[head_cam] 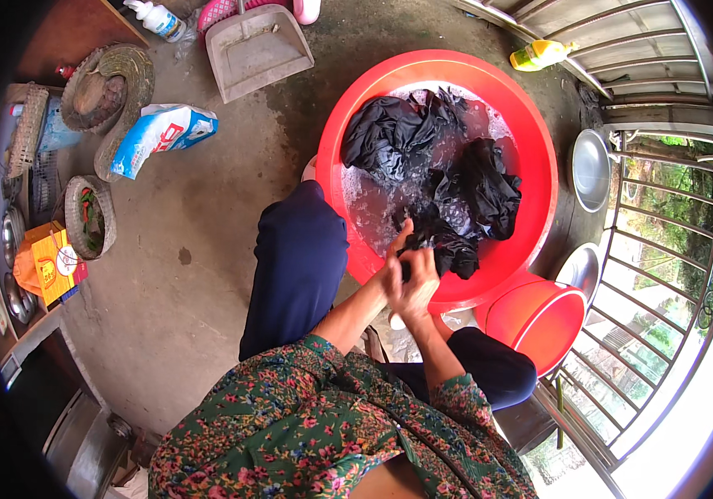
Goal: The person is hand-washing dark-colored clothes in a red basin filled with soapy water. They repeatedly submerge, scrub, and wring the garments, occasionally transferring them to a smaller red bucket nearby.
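In front of me stands a large red plastic tub [534, 187] with cloudy, sudsy water. Wet black clothes [388, 131] lie bunched in it, with more dark cloth at the right and near side. At the tub's near edge both hands are close together on a black garment [450, 249]. My left hand [393, 262] is at the left with its thumb raised, and my right hand [417, 284] has its fingers curled round part of the cloth. Motion blur hides the left hand's exact grip.
A red bucket [550, 324] stands against the tub's near right side. Metal basins [591, 169] lie by the barred window. A dustpan [260, 53], a blue and white bag [163, 134] and woven baskets [109, 218] are at the left; a yellow bottle [537, 56] is beyond the tub.
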{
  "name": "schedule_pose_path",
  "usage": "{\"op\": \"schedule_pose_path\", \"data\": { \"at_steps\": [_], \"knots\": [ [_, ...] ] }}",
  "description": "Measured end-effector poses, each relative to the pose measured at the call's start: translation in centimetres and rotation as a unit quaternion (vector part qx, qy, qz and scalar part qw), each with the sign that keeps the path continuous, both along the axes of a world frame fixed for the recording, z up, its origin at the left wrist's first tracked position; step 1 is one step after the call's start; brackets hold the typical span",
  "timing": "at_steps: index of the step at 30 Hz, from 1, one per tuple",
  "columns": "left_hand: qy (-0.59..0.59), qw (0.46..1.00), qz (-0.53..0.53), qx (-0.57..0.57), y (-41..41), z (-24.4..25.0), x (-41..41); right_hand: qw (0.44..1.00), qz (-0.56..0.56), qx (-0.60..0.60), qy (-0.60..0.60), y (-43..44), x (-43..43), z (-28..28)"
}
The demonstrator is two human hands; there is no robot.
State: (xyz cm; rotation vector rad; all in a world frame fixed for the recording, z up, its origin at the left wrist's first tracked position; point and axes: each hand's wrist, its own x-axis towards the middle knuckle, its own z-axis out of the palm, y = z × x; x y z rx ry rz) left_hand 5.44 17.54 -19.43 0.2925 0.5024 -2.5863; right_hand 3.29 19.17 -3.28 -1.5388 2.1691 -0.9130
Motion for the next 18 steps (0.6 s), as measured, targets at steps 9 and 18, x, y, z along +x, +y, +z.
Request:
{"op": "schedule_pose_path", "data": {
  "at_steps": [9, 18],
  "knots": [
    [-0.563, 0.788, -0.093, -0.231, 1.3, 8.6, -2.9, 0.909, -0.167, 0.332, -0.188, -0.3, -11.7, -6.7],
    [-0.329, 0.823, -0.108, -0.45, 4.5, 11.5, -3.1, 0.865, -0.196, 0.221, -0.405, 5.3, -18.1, -1.3]
  ]
}}
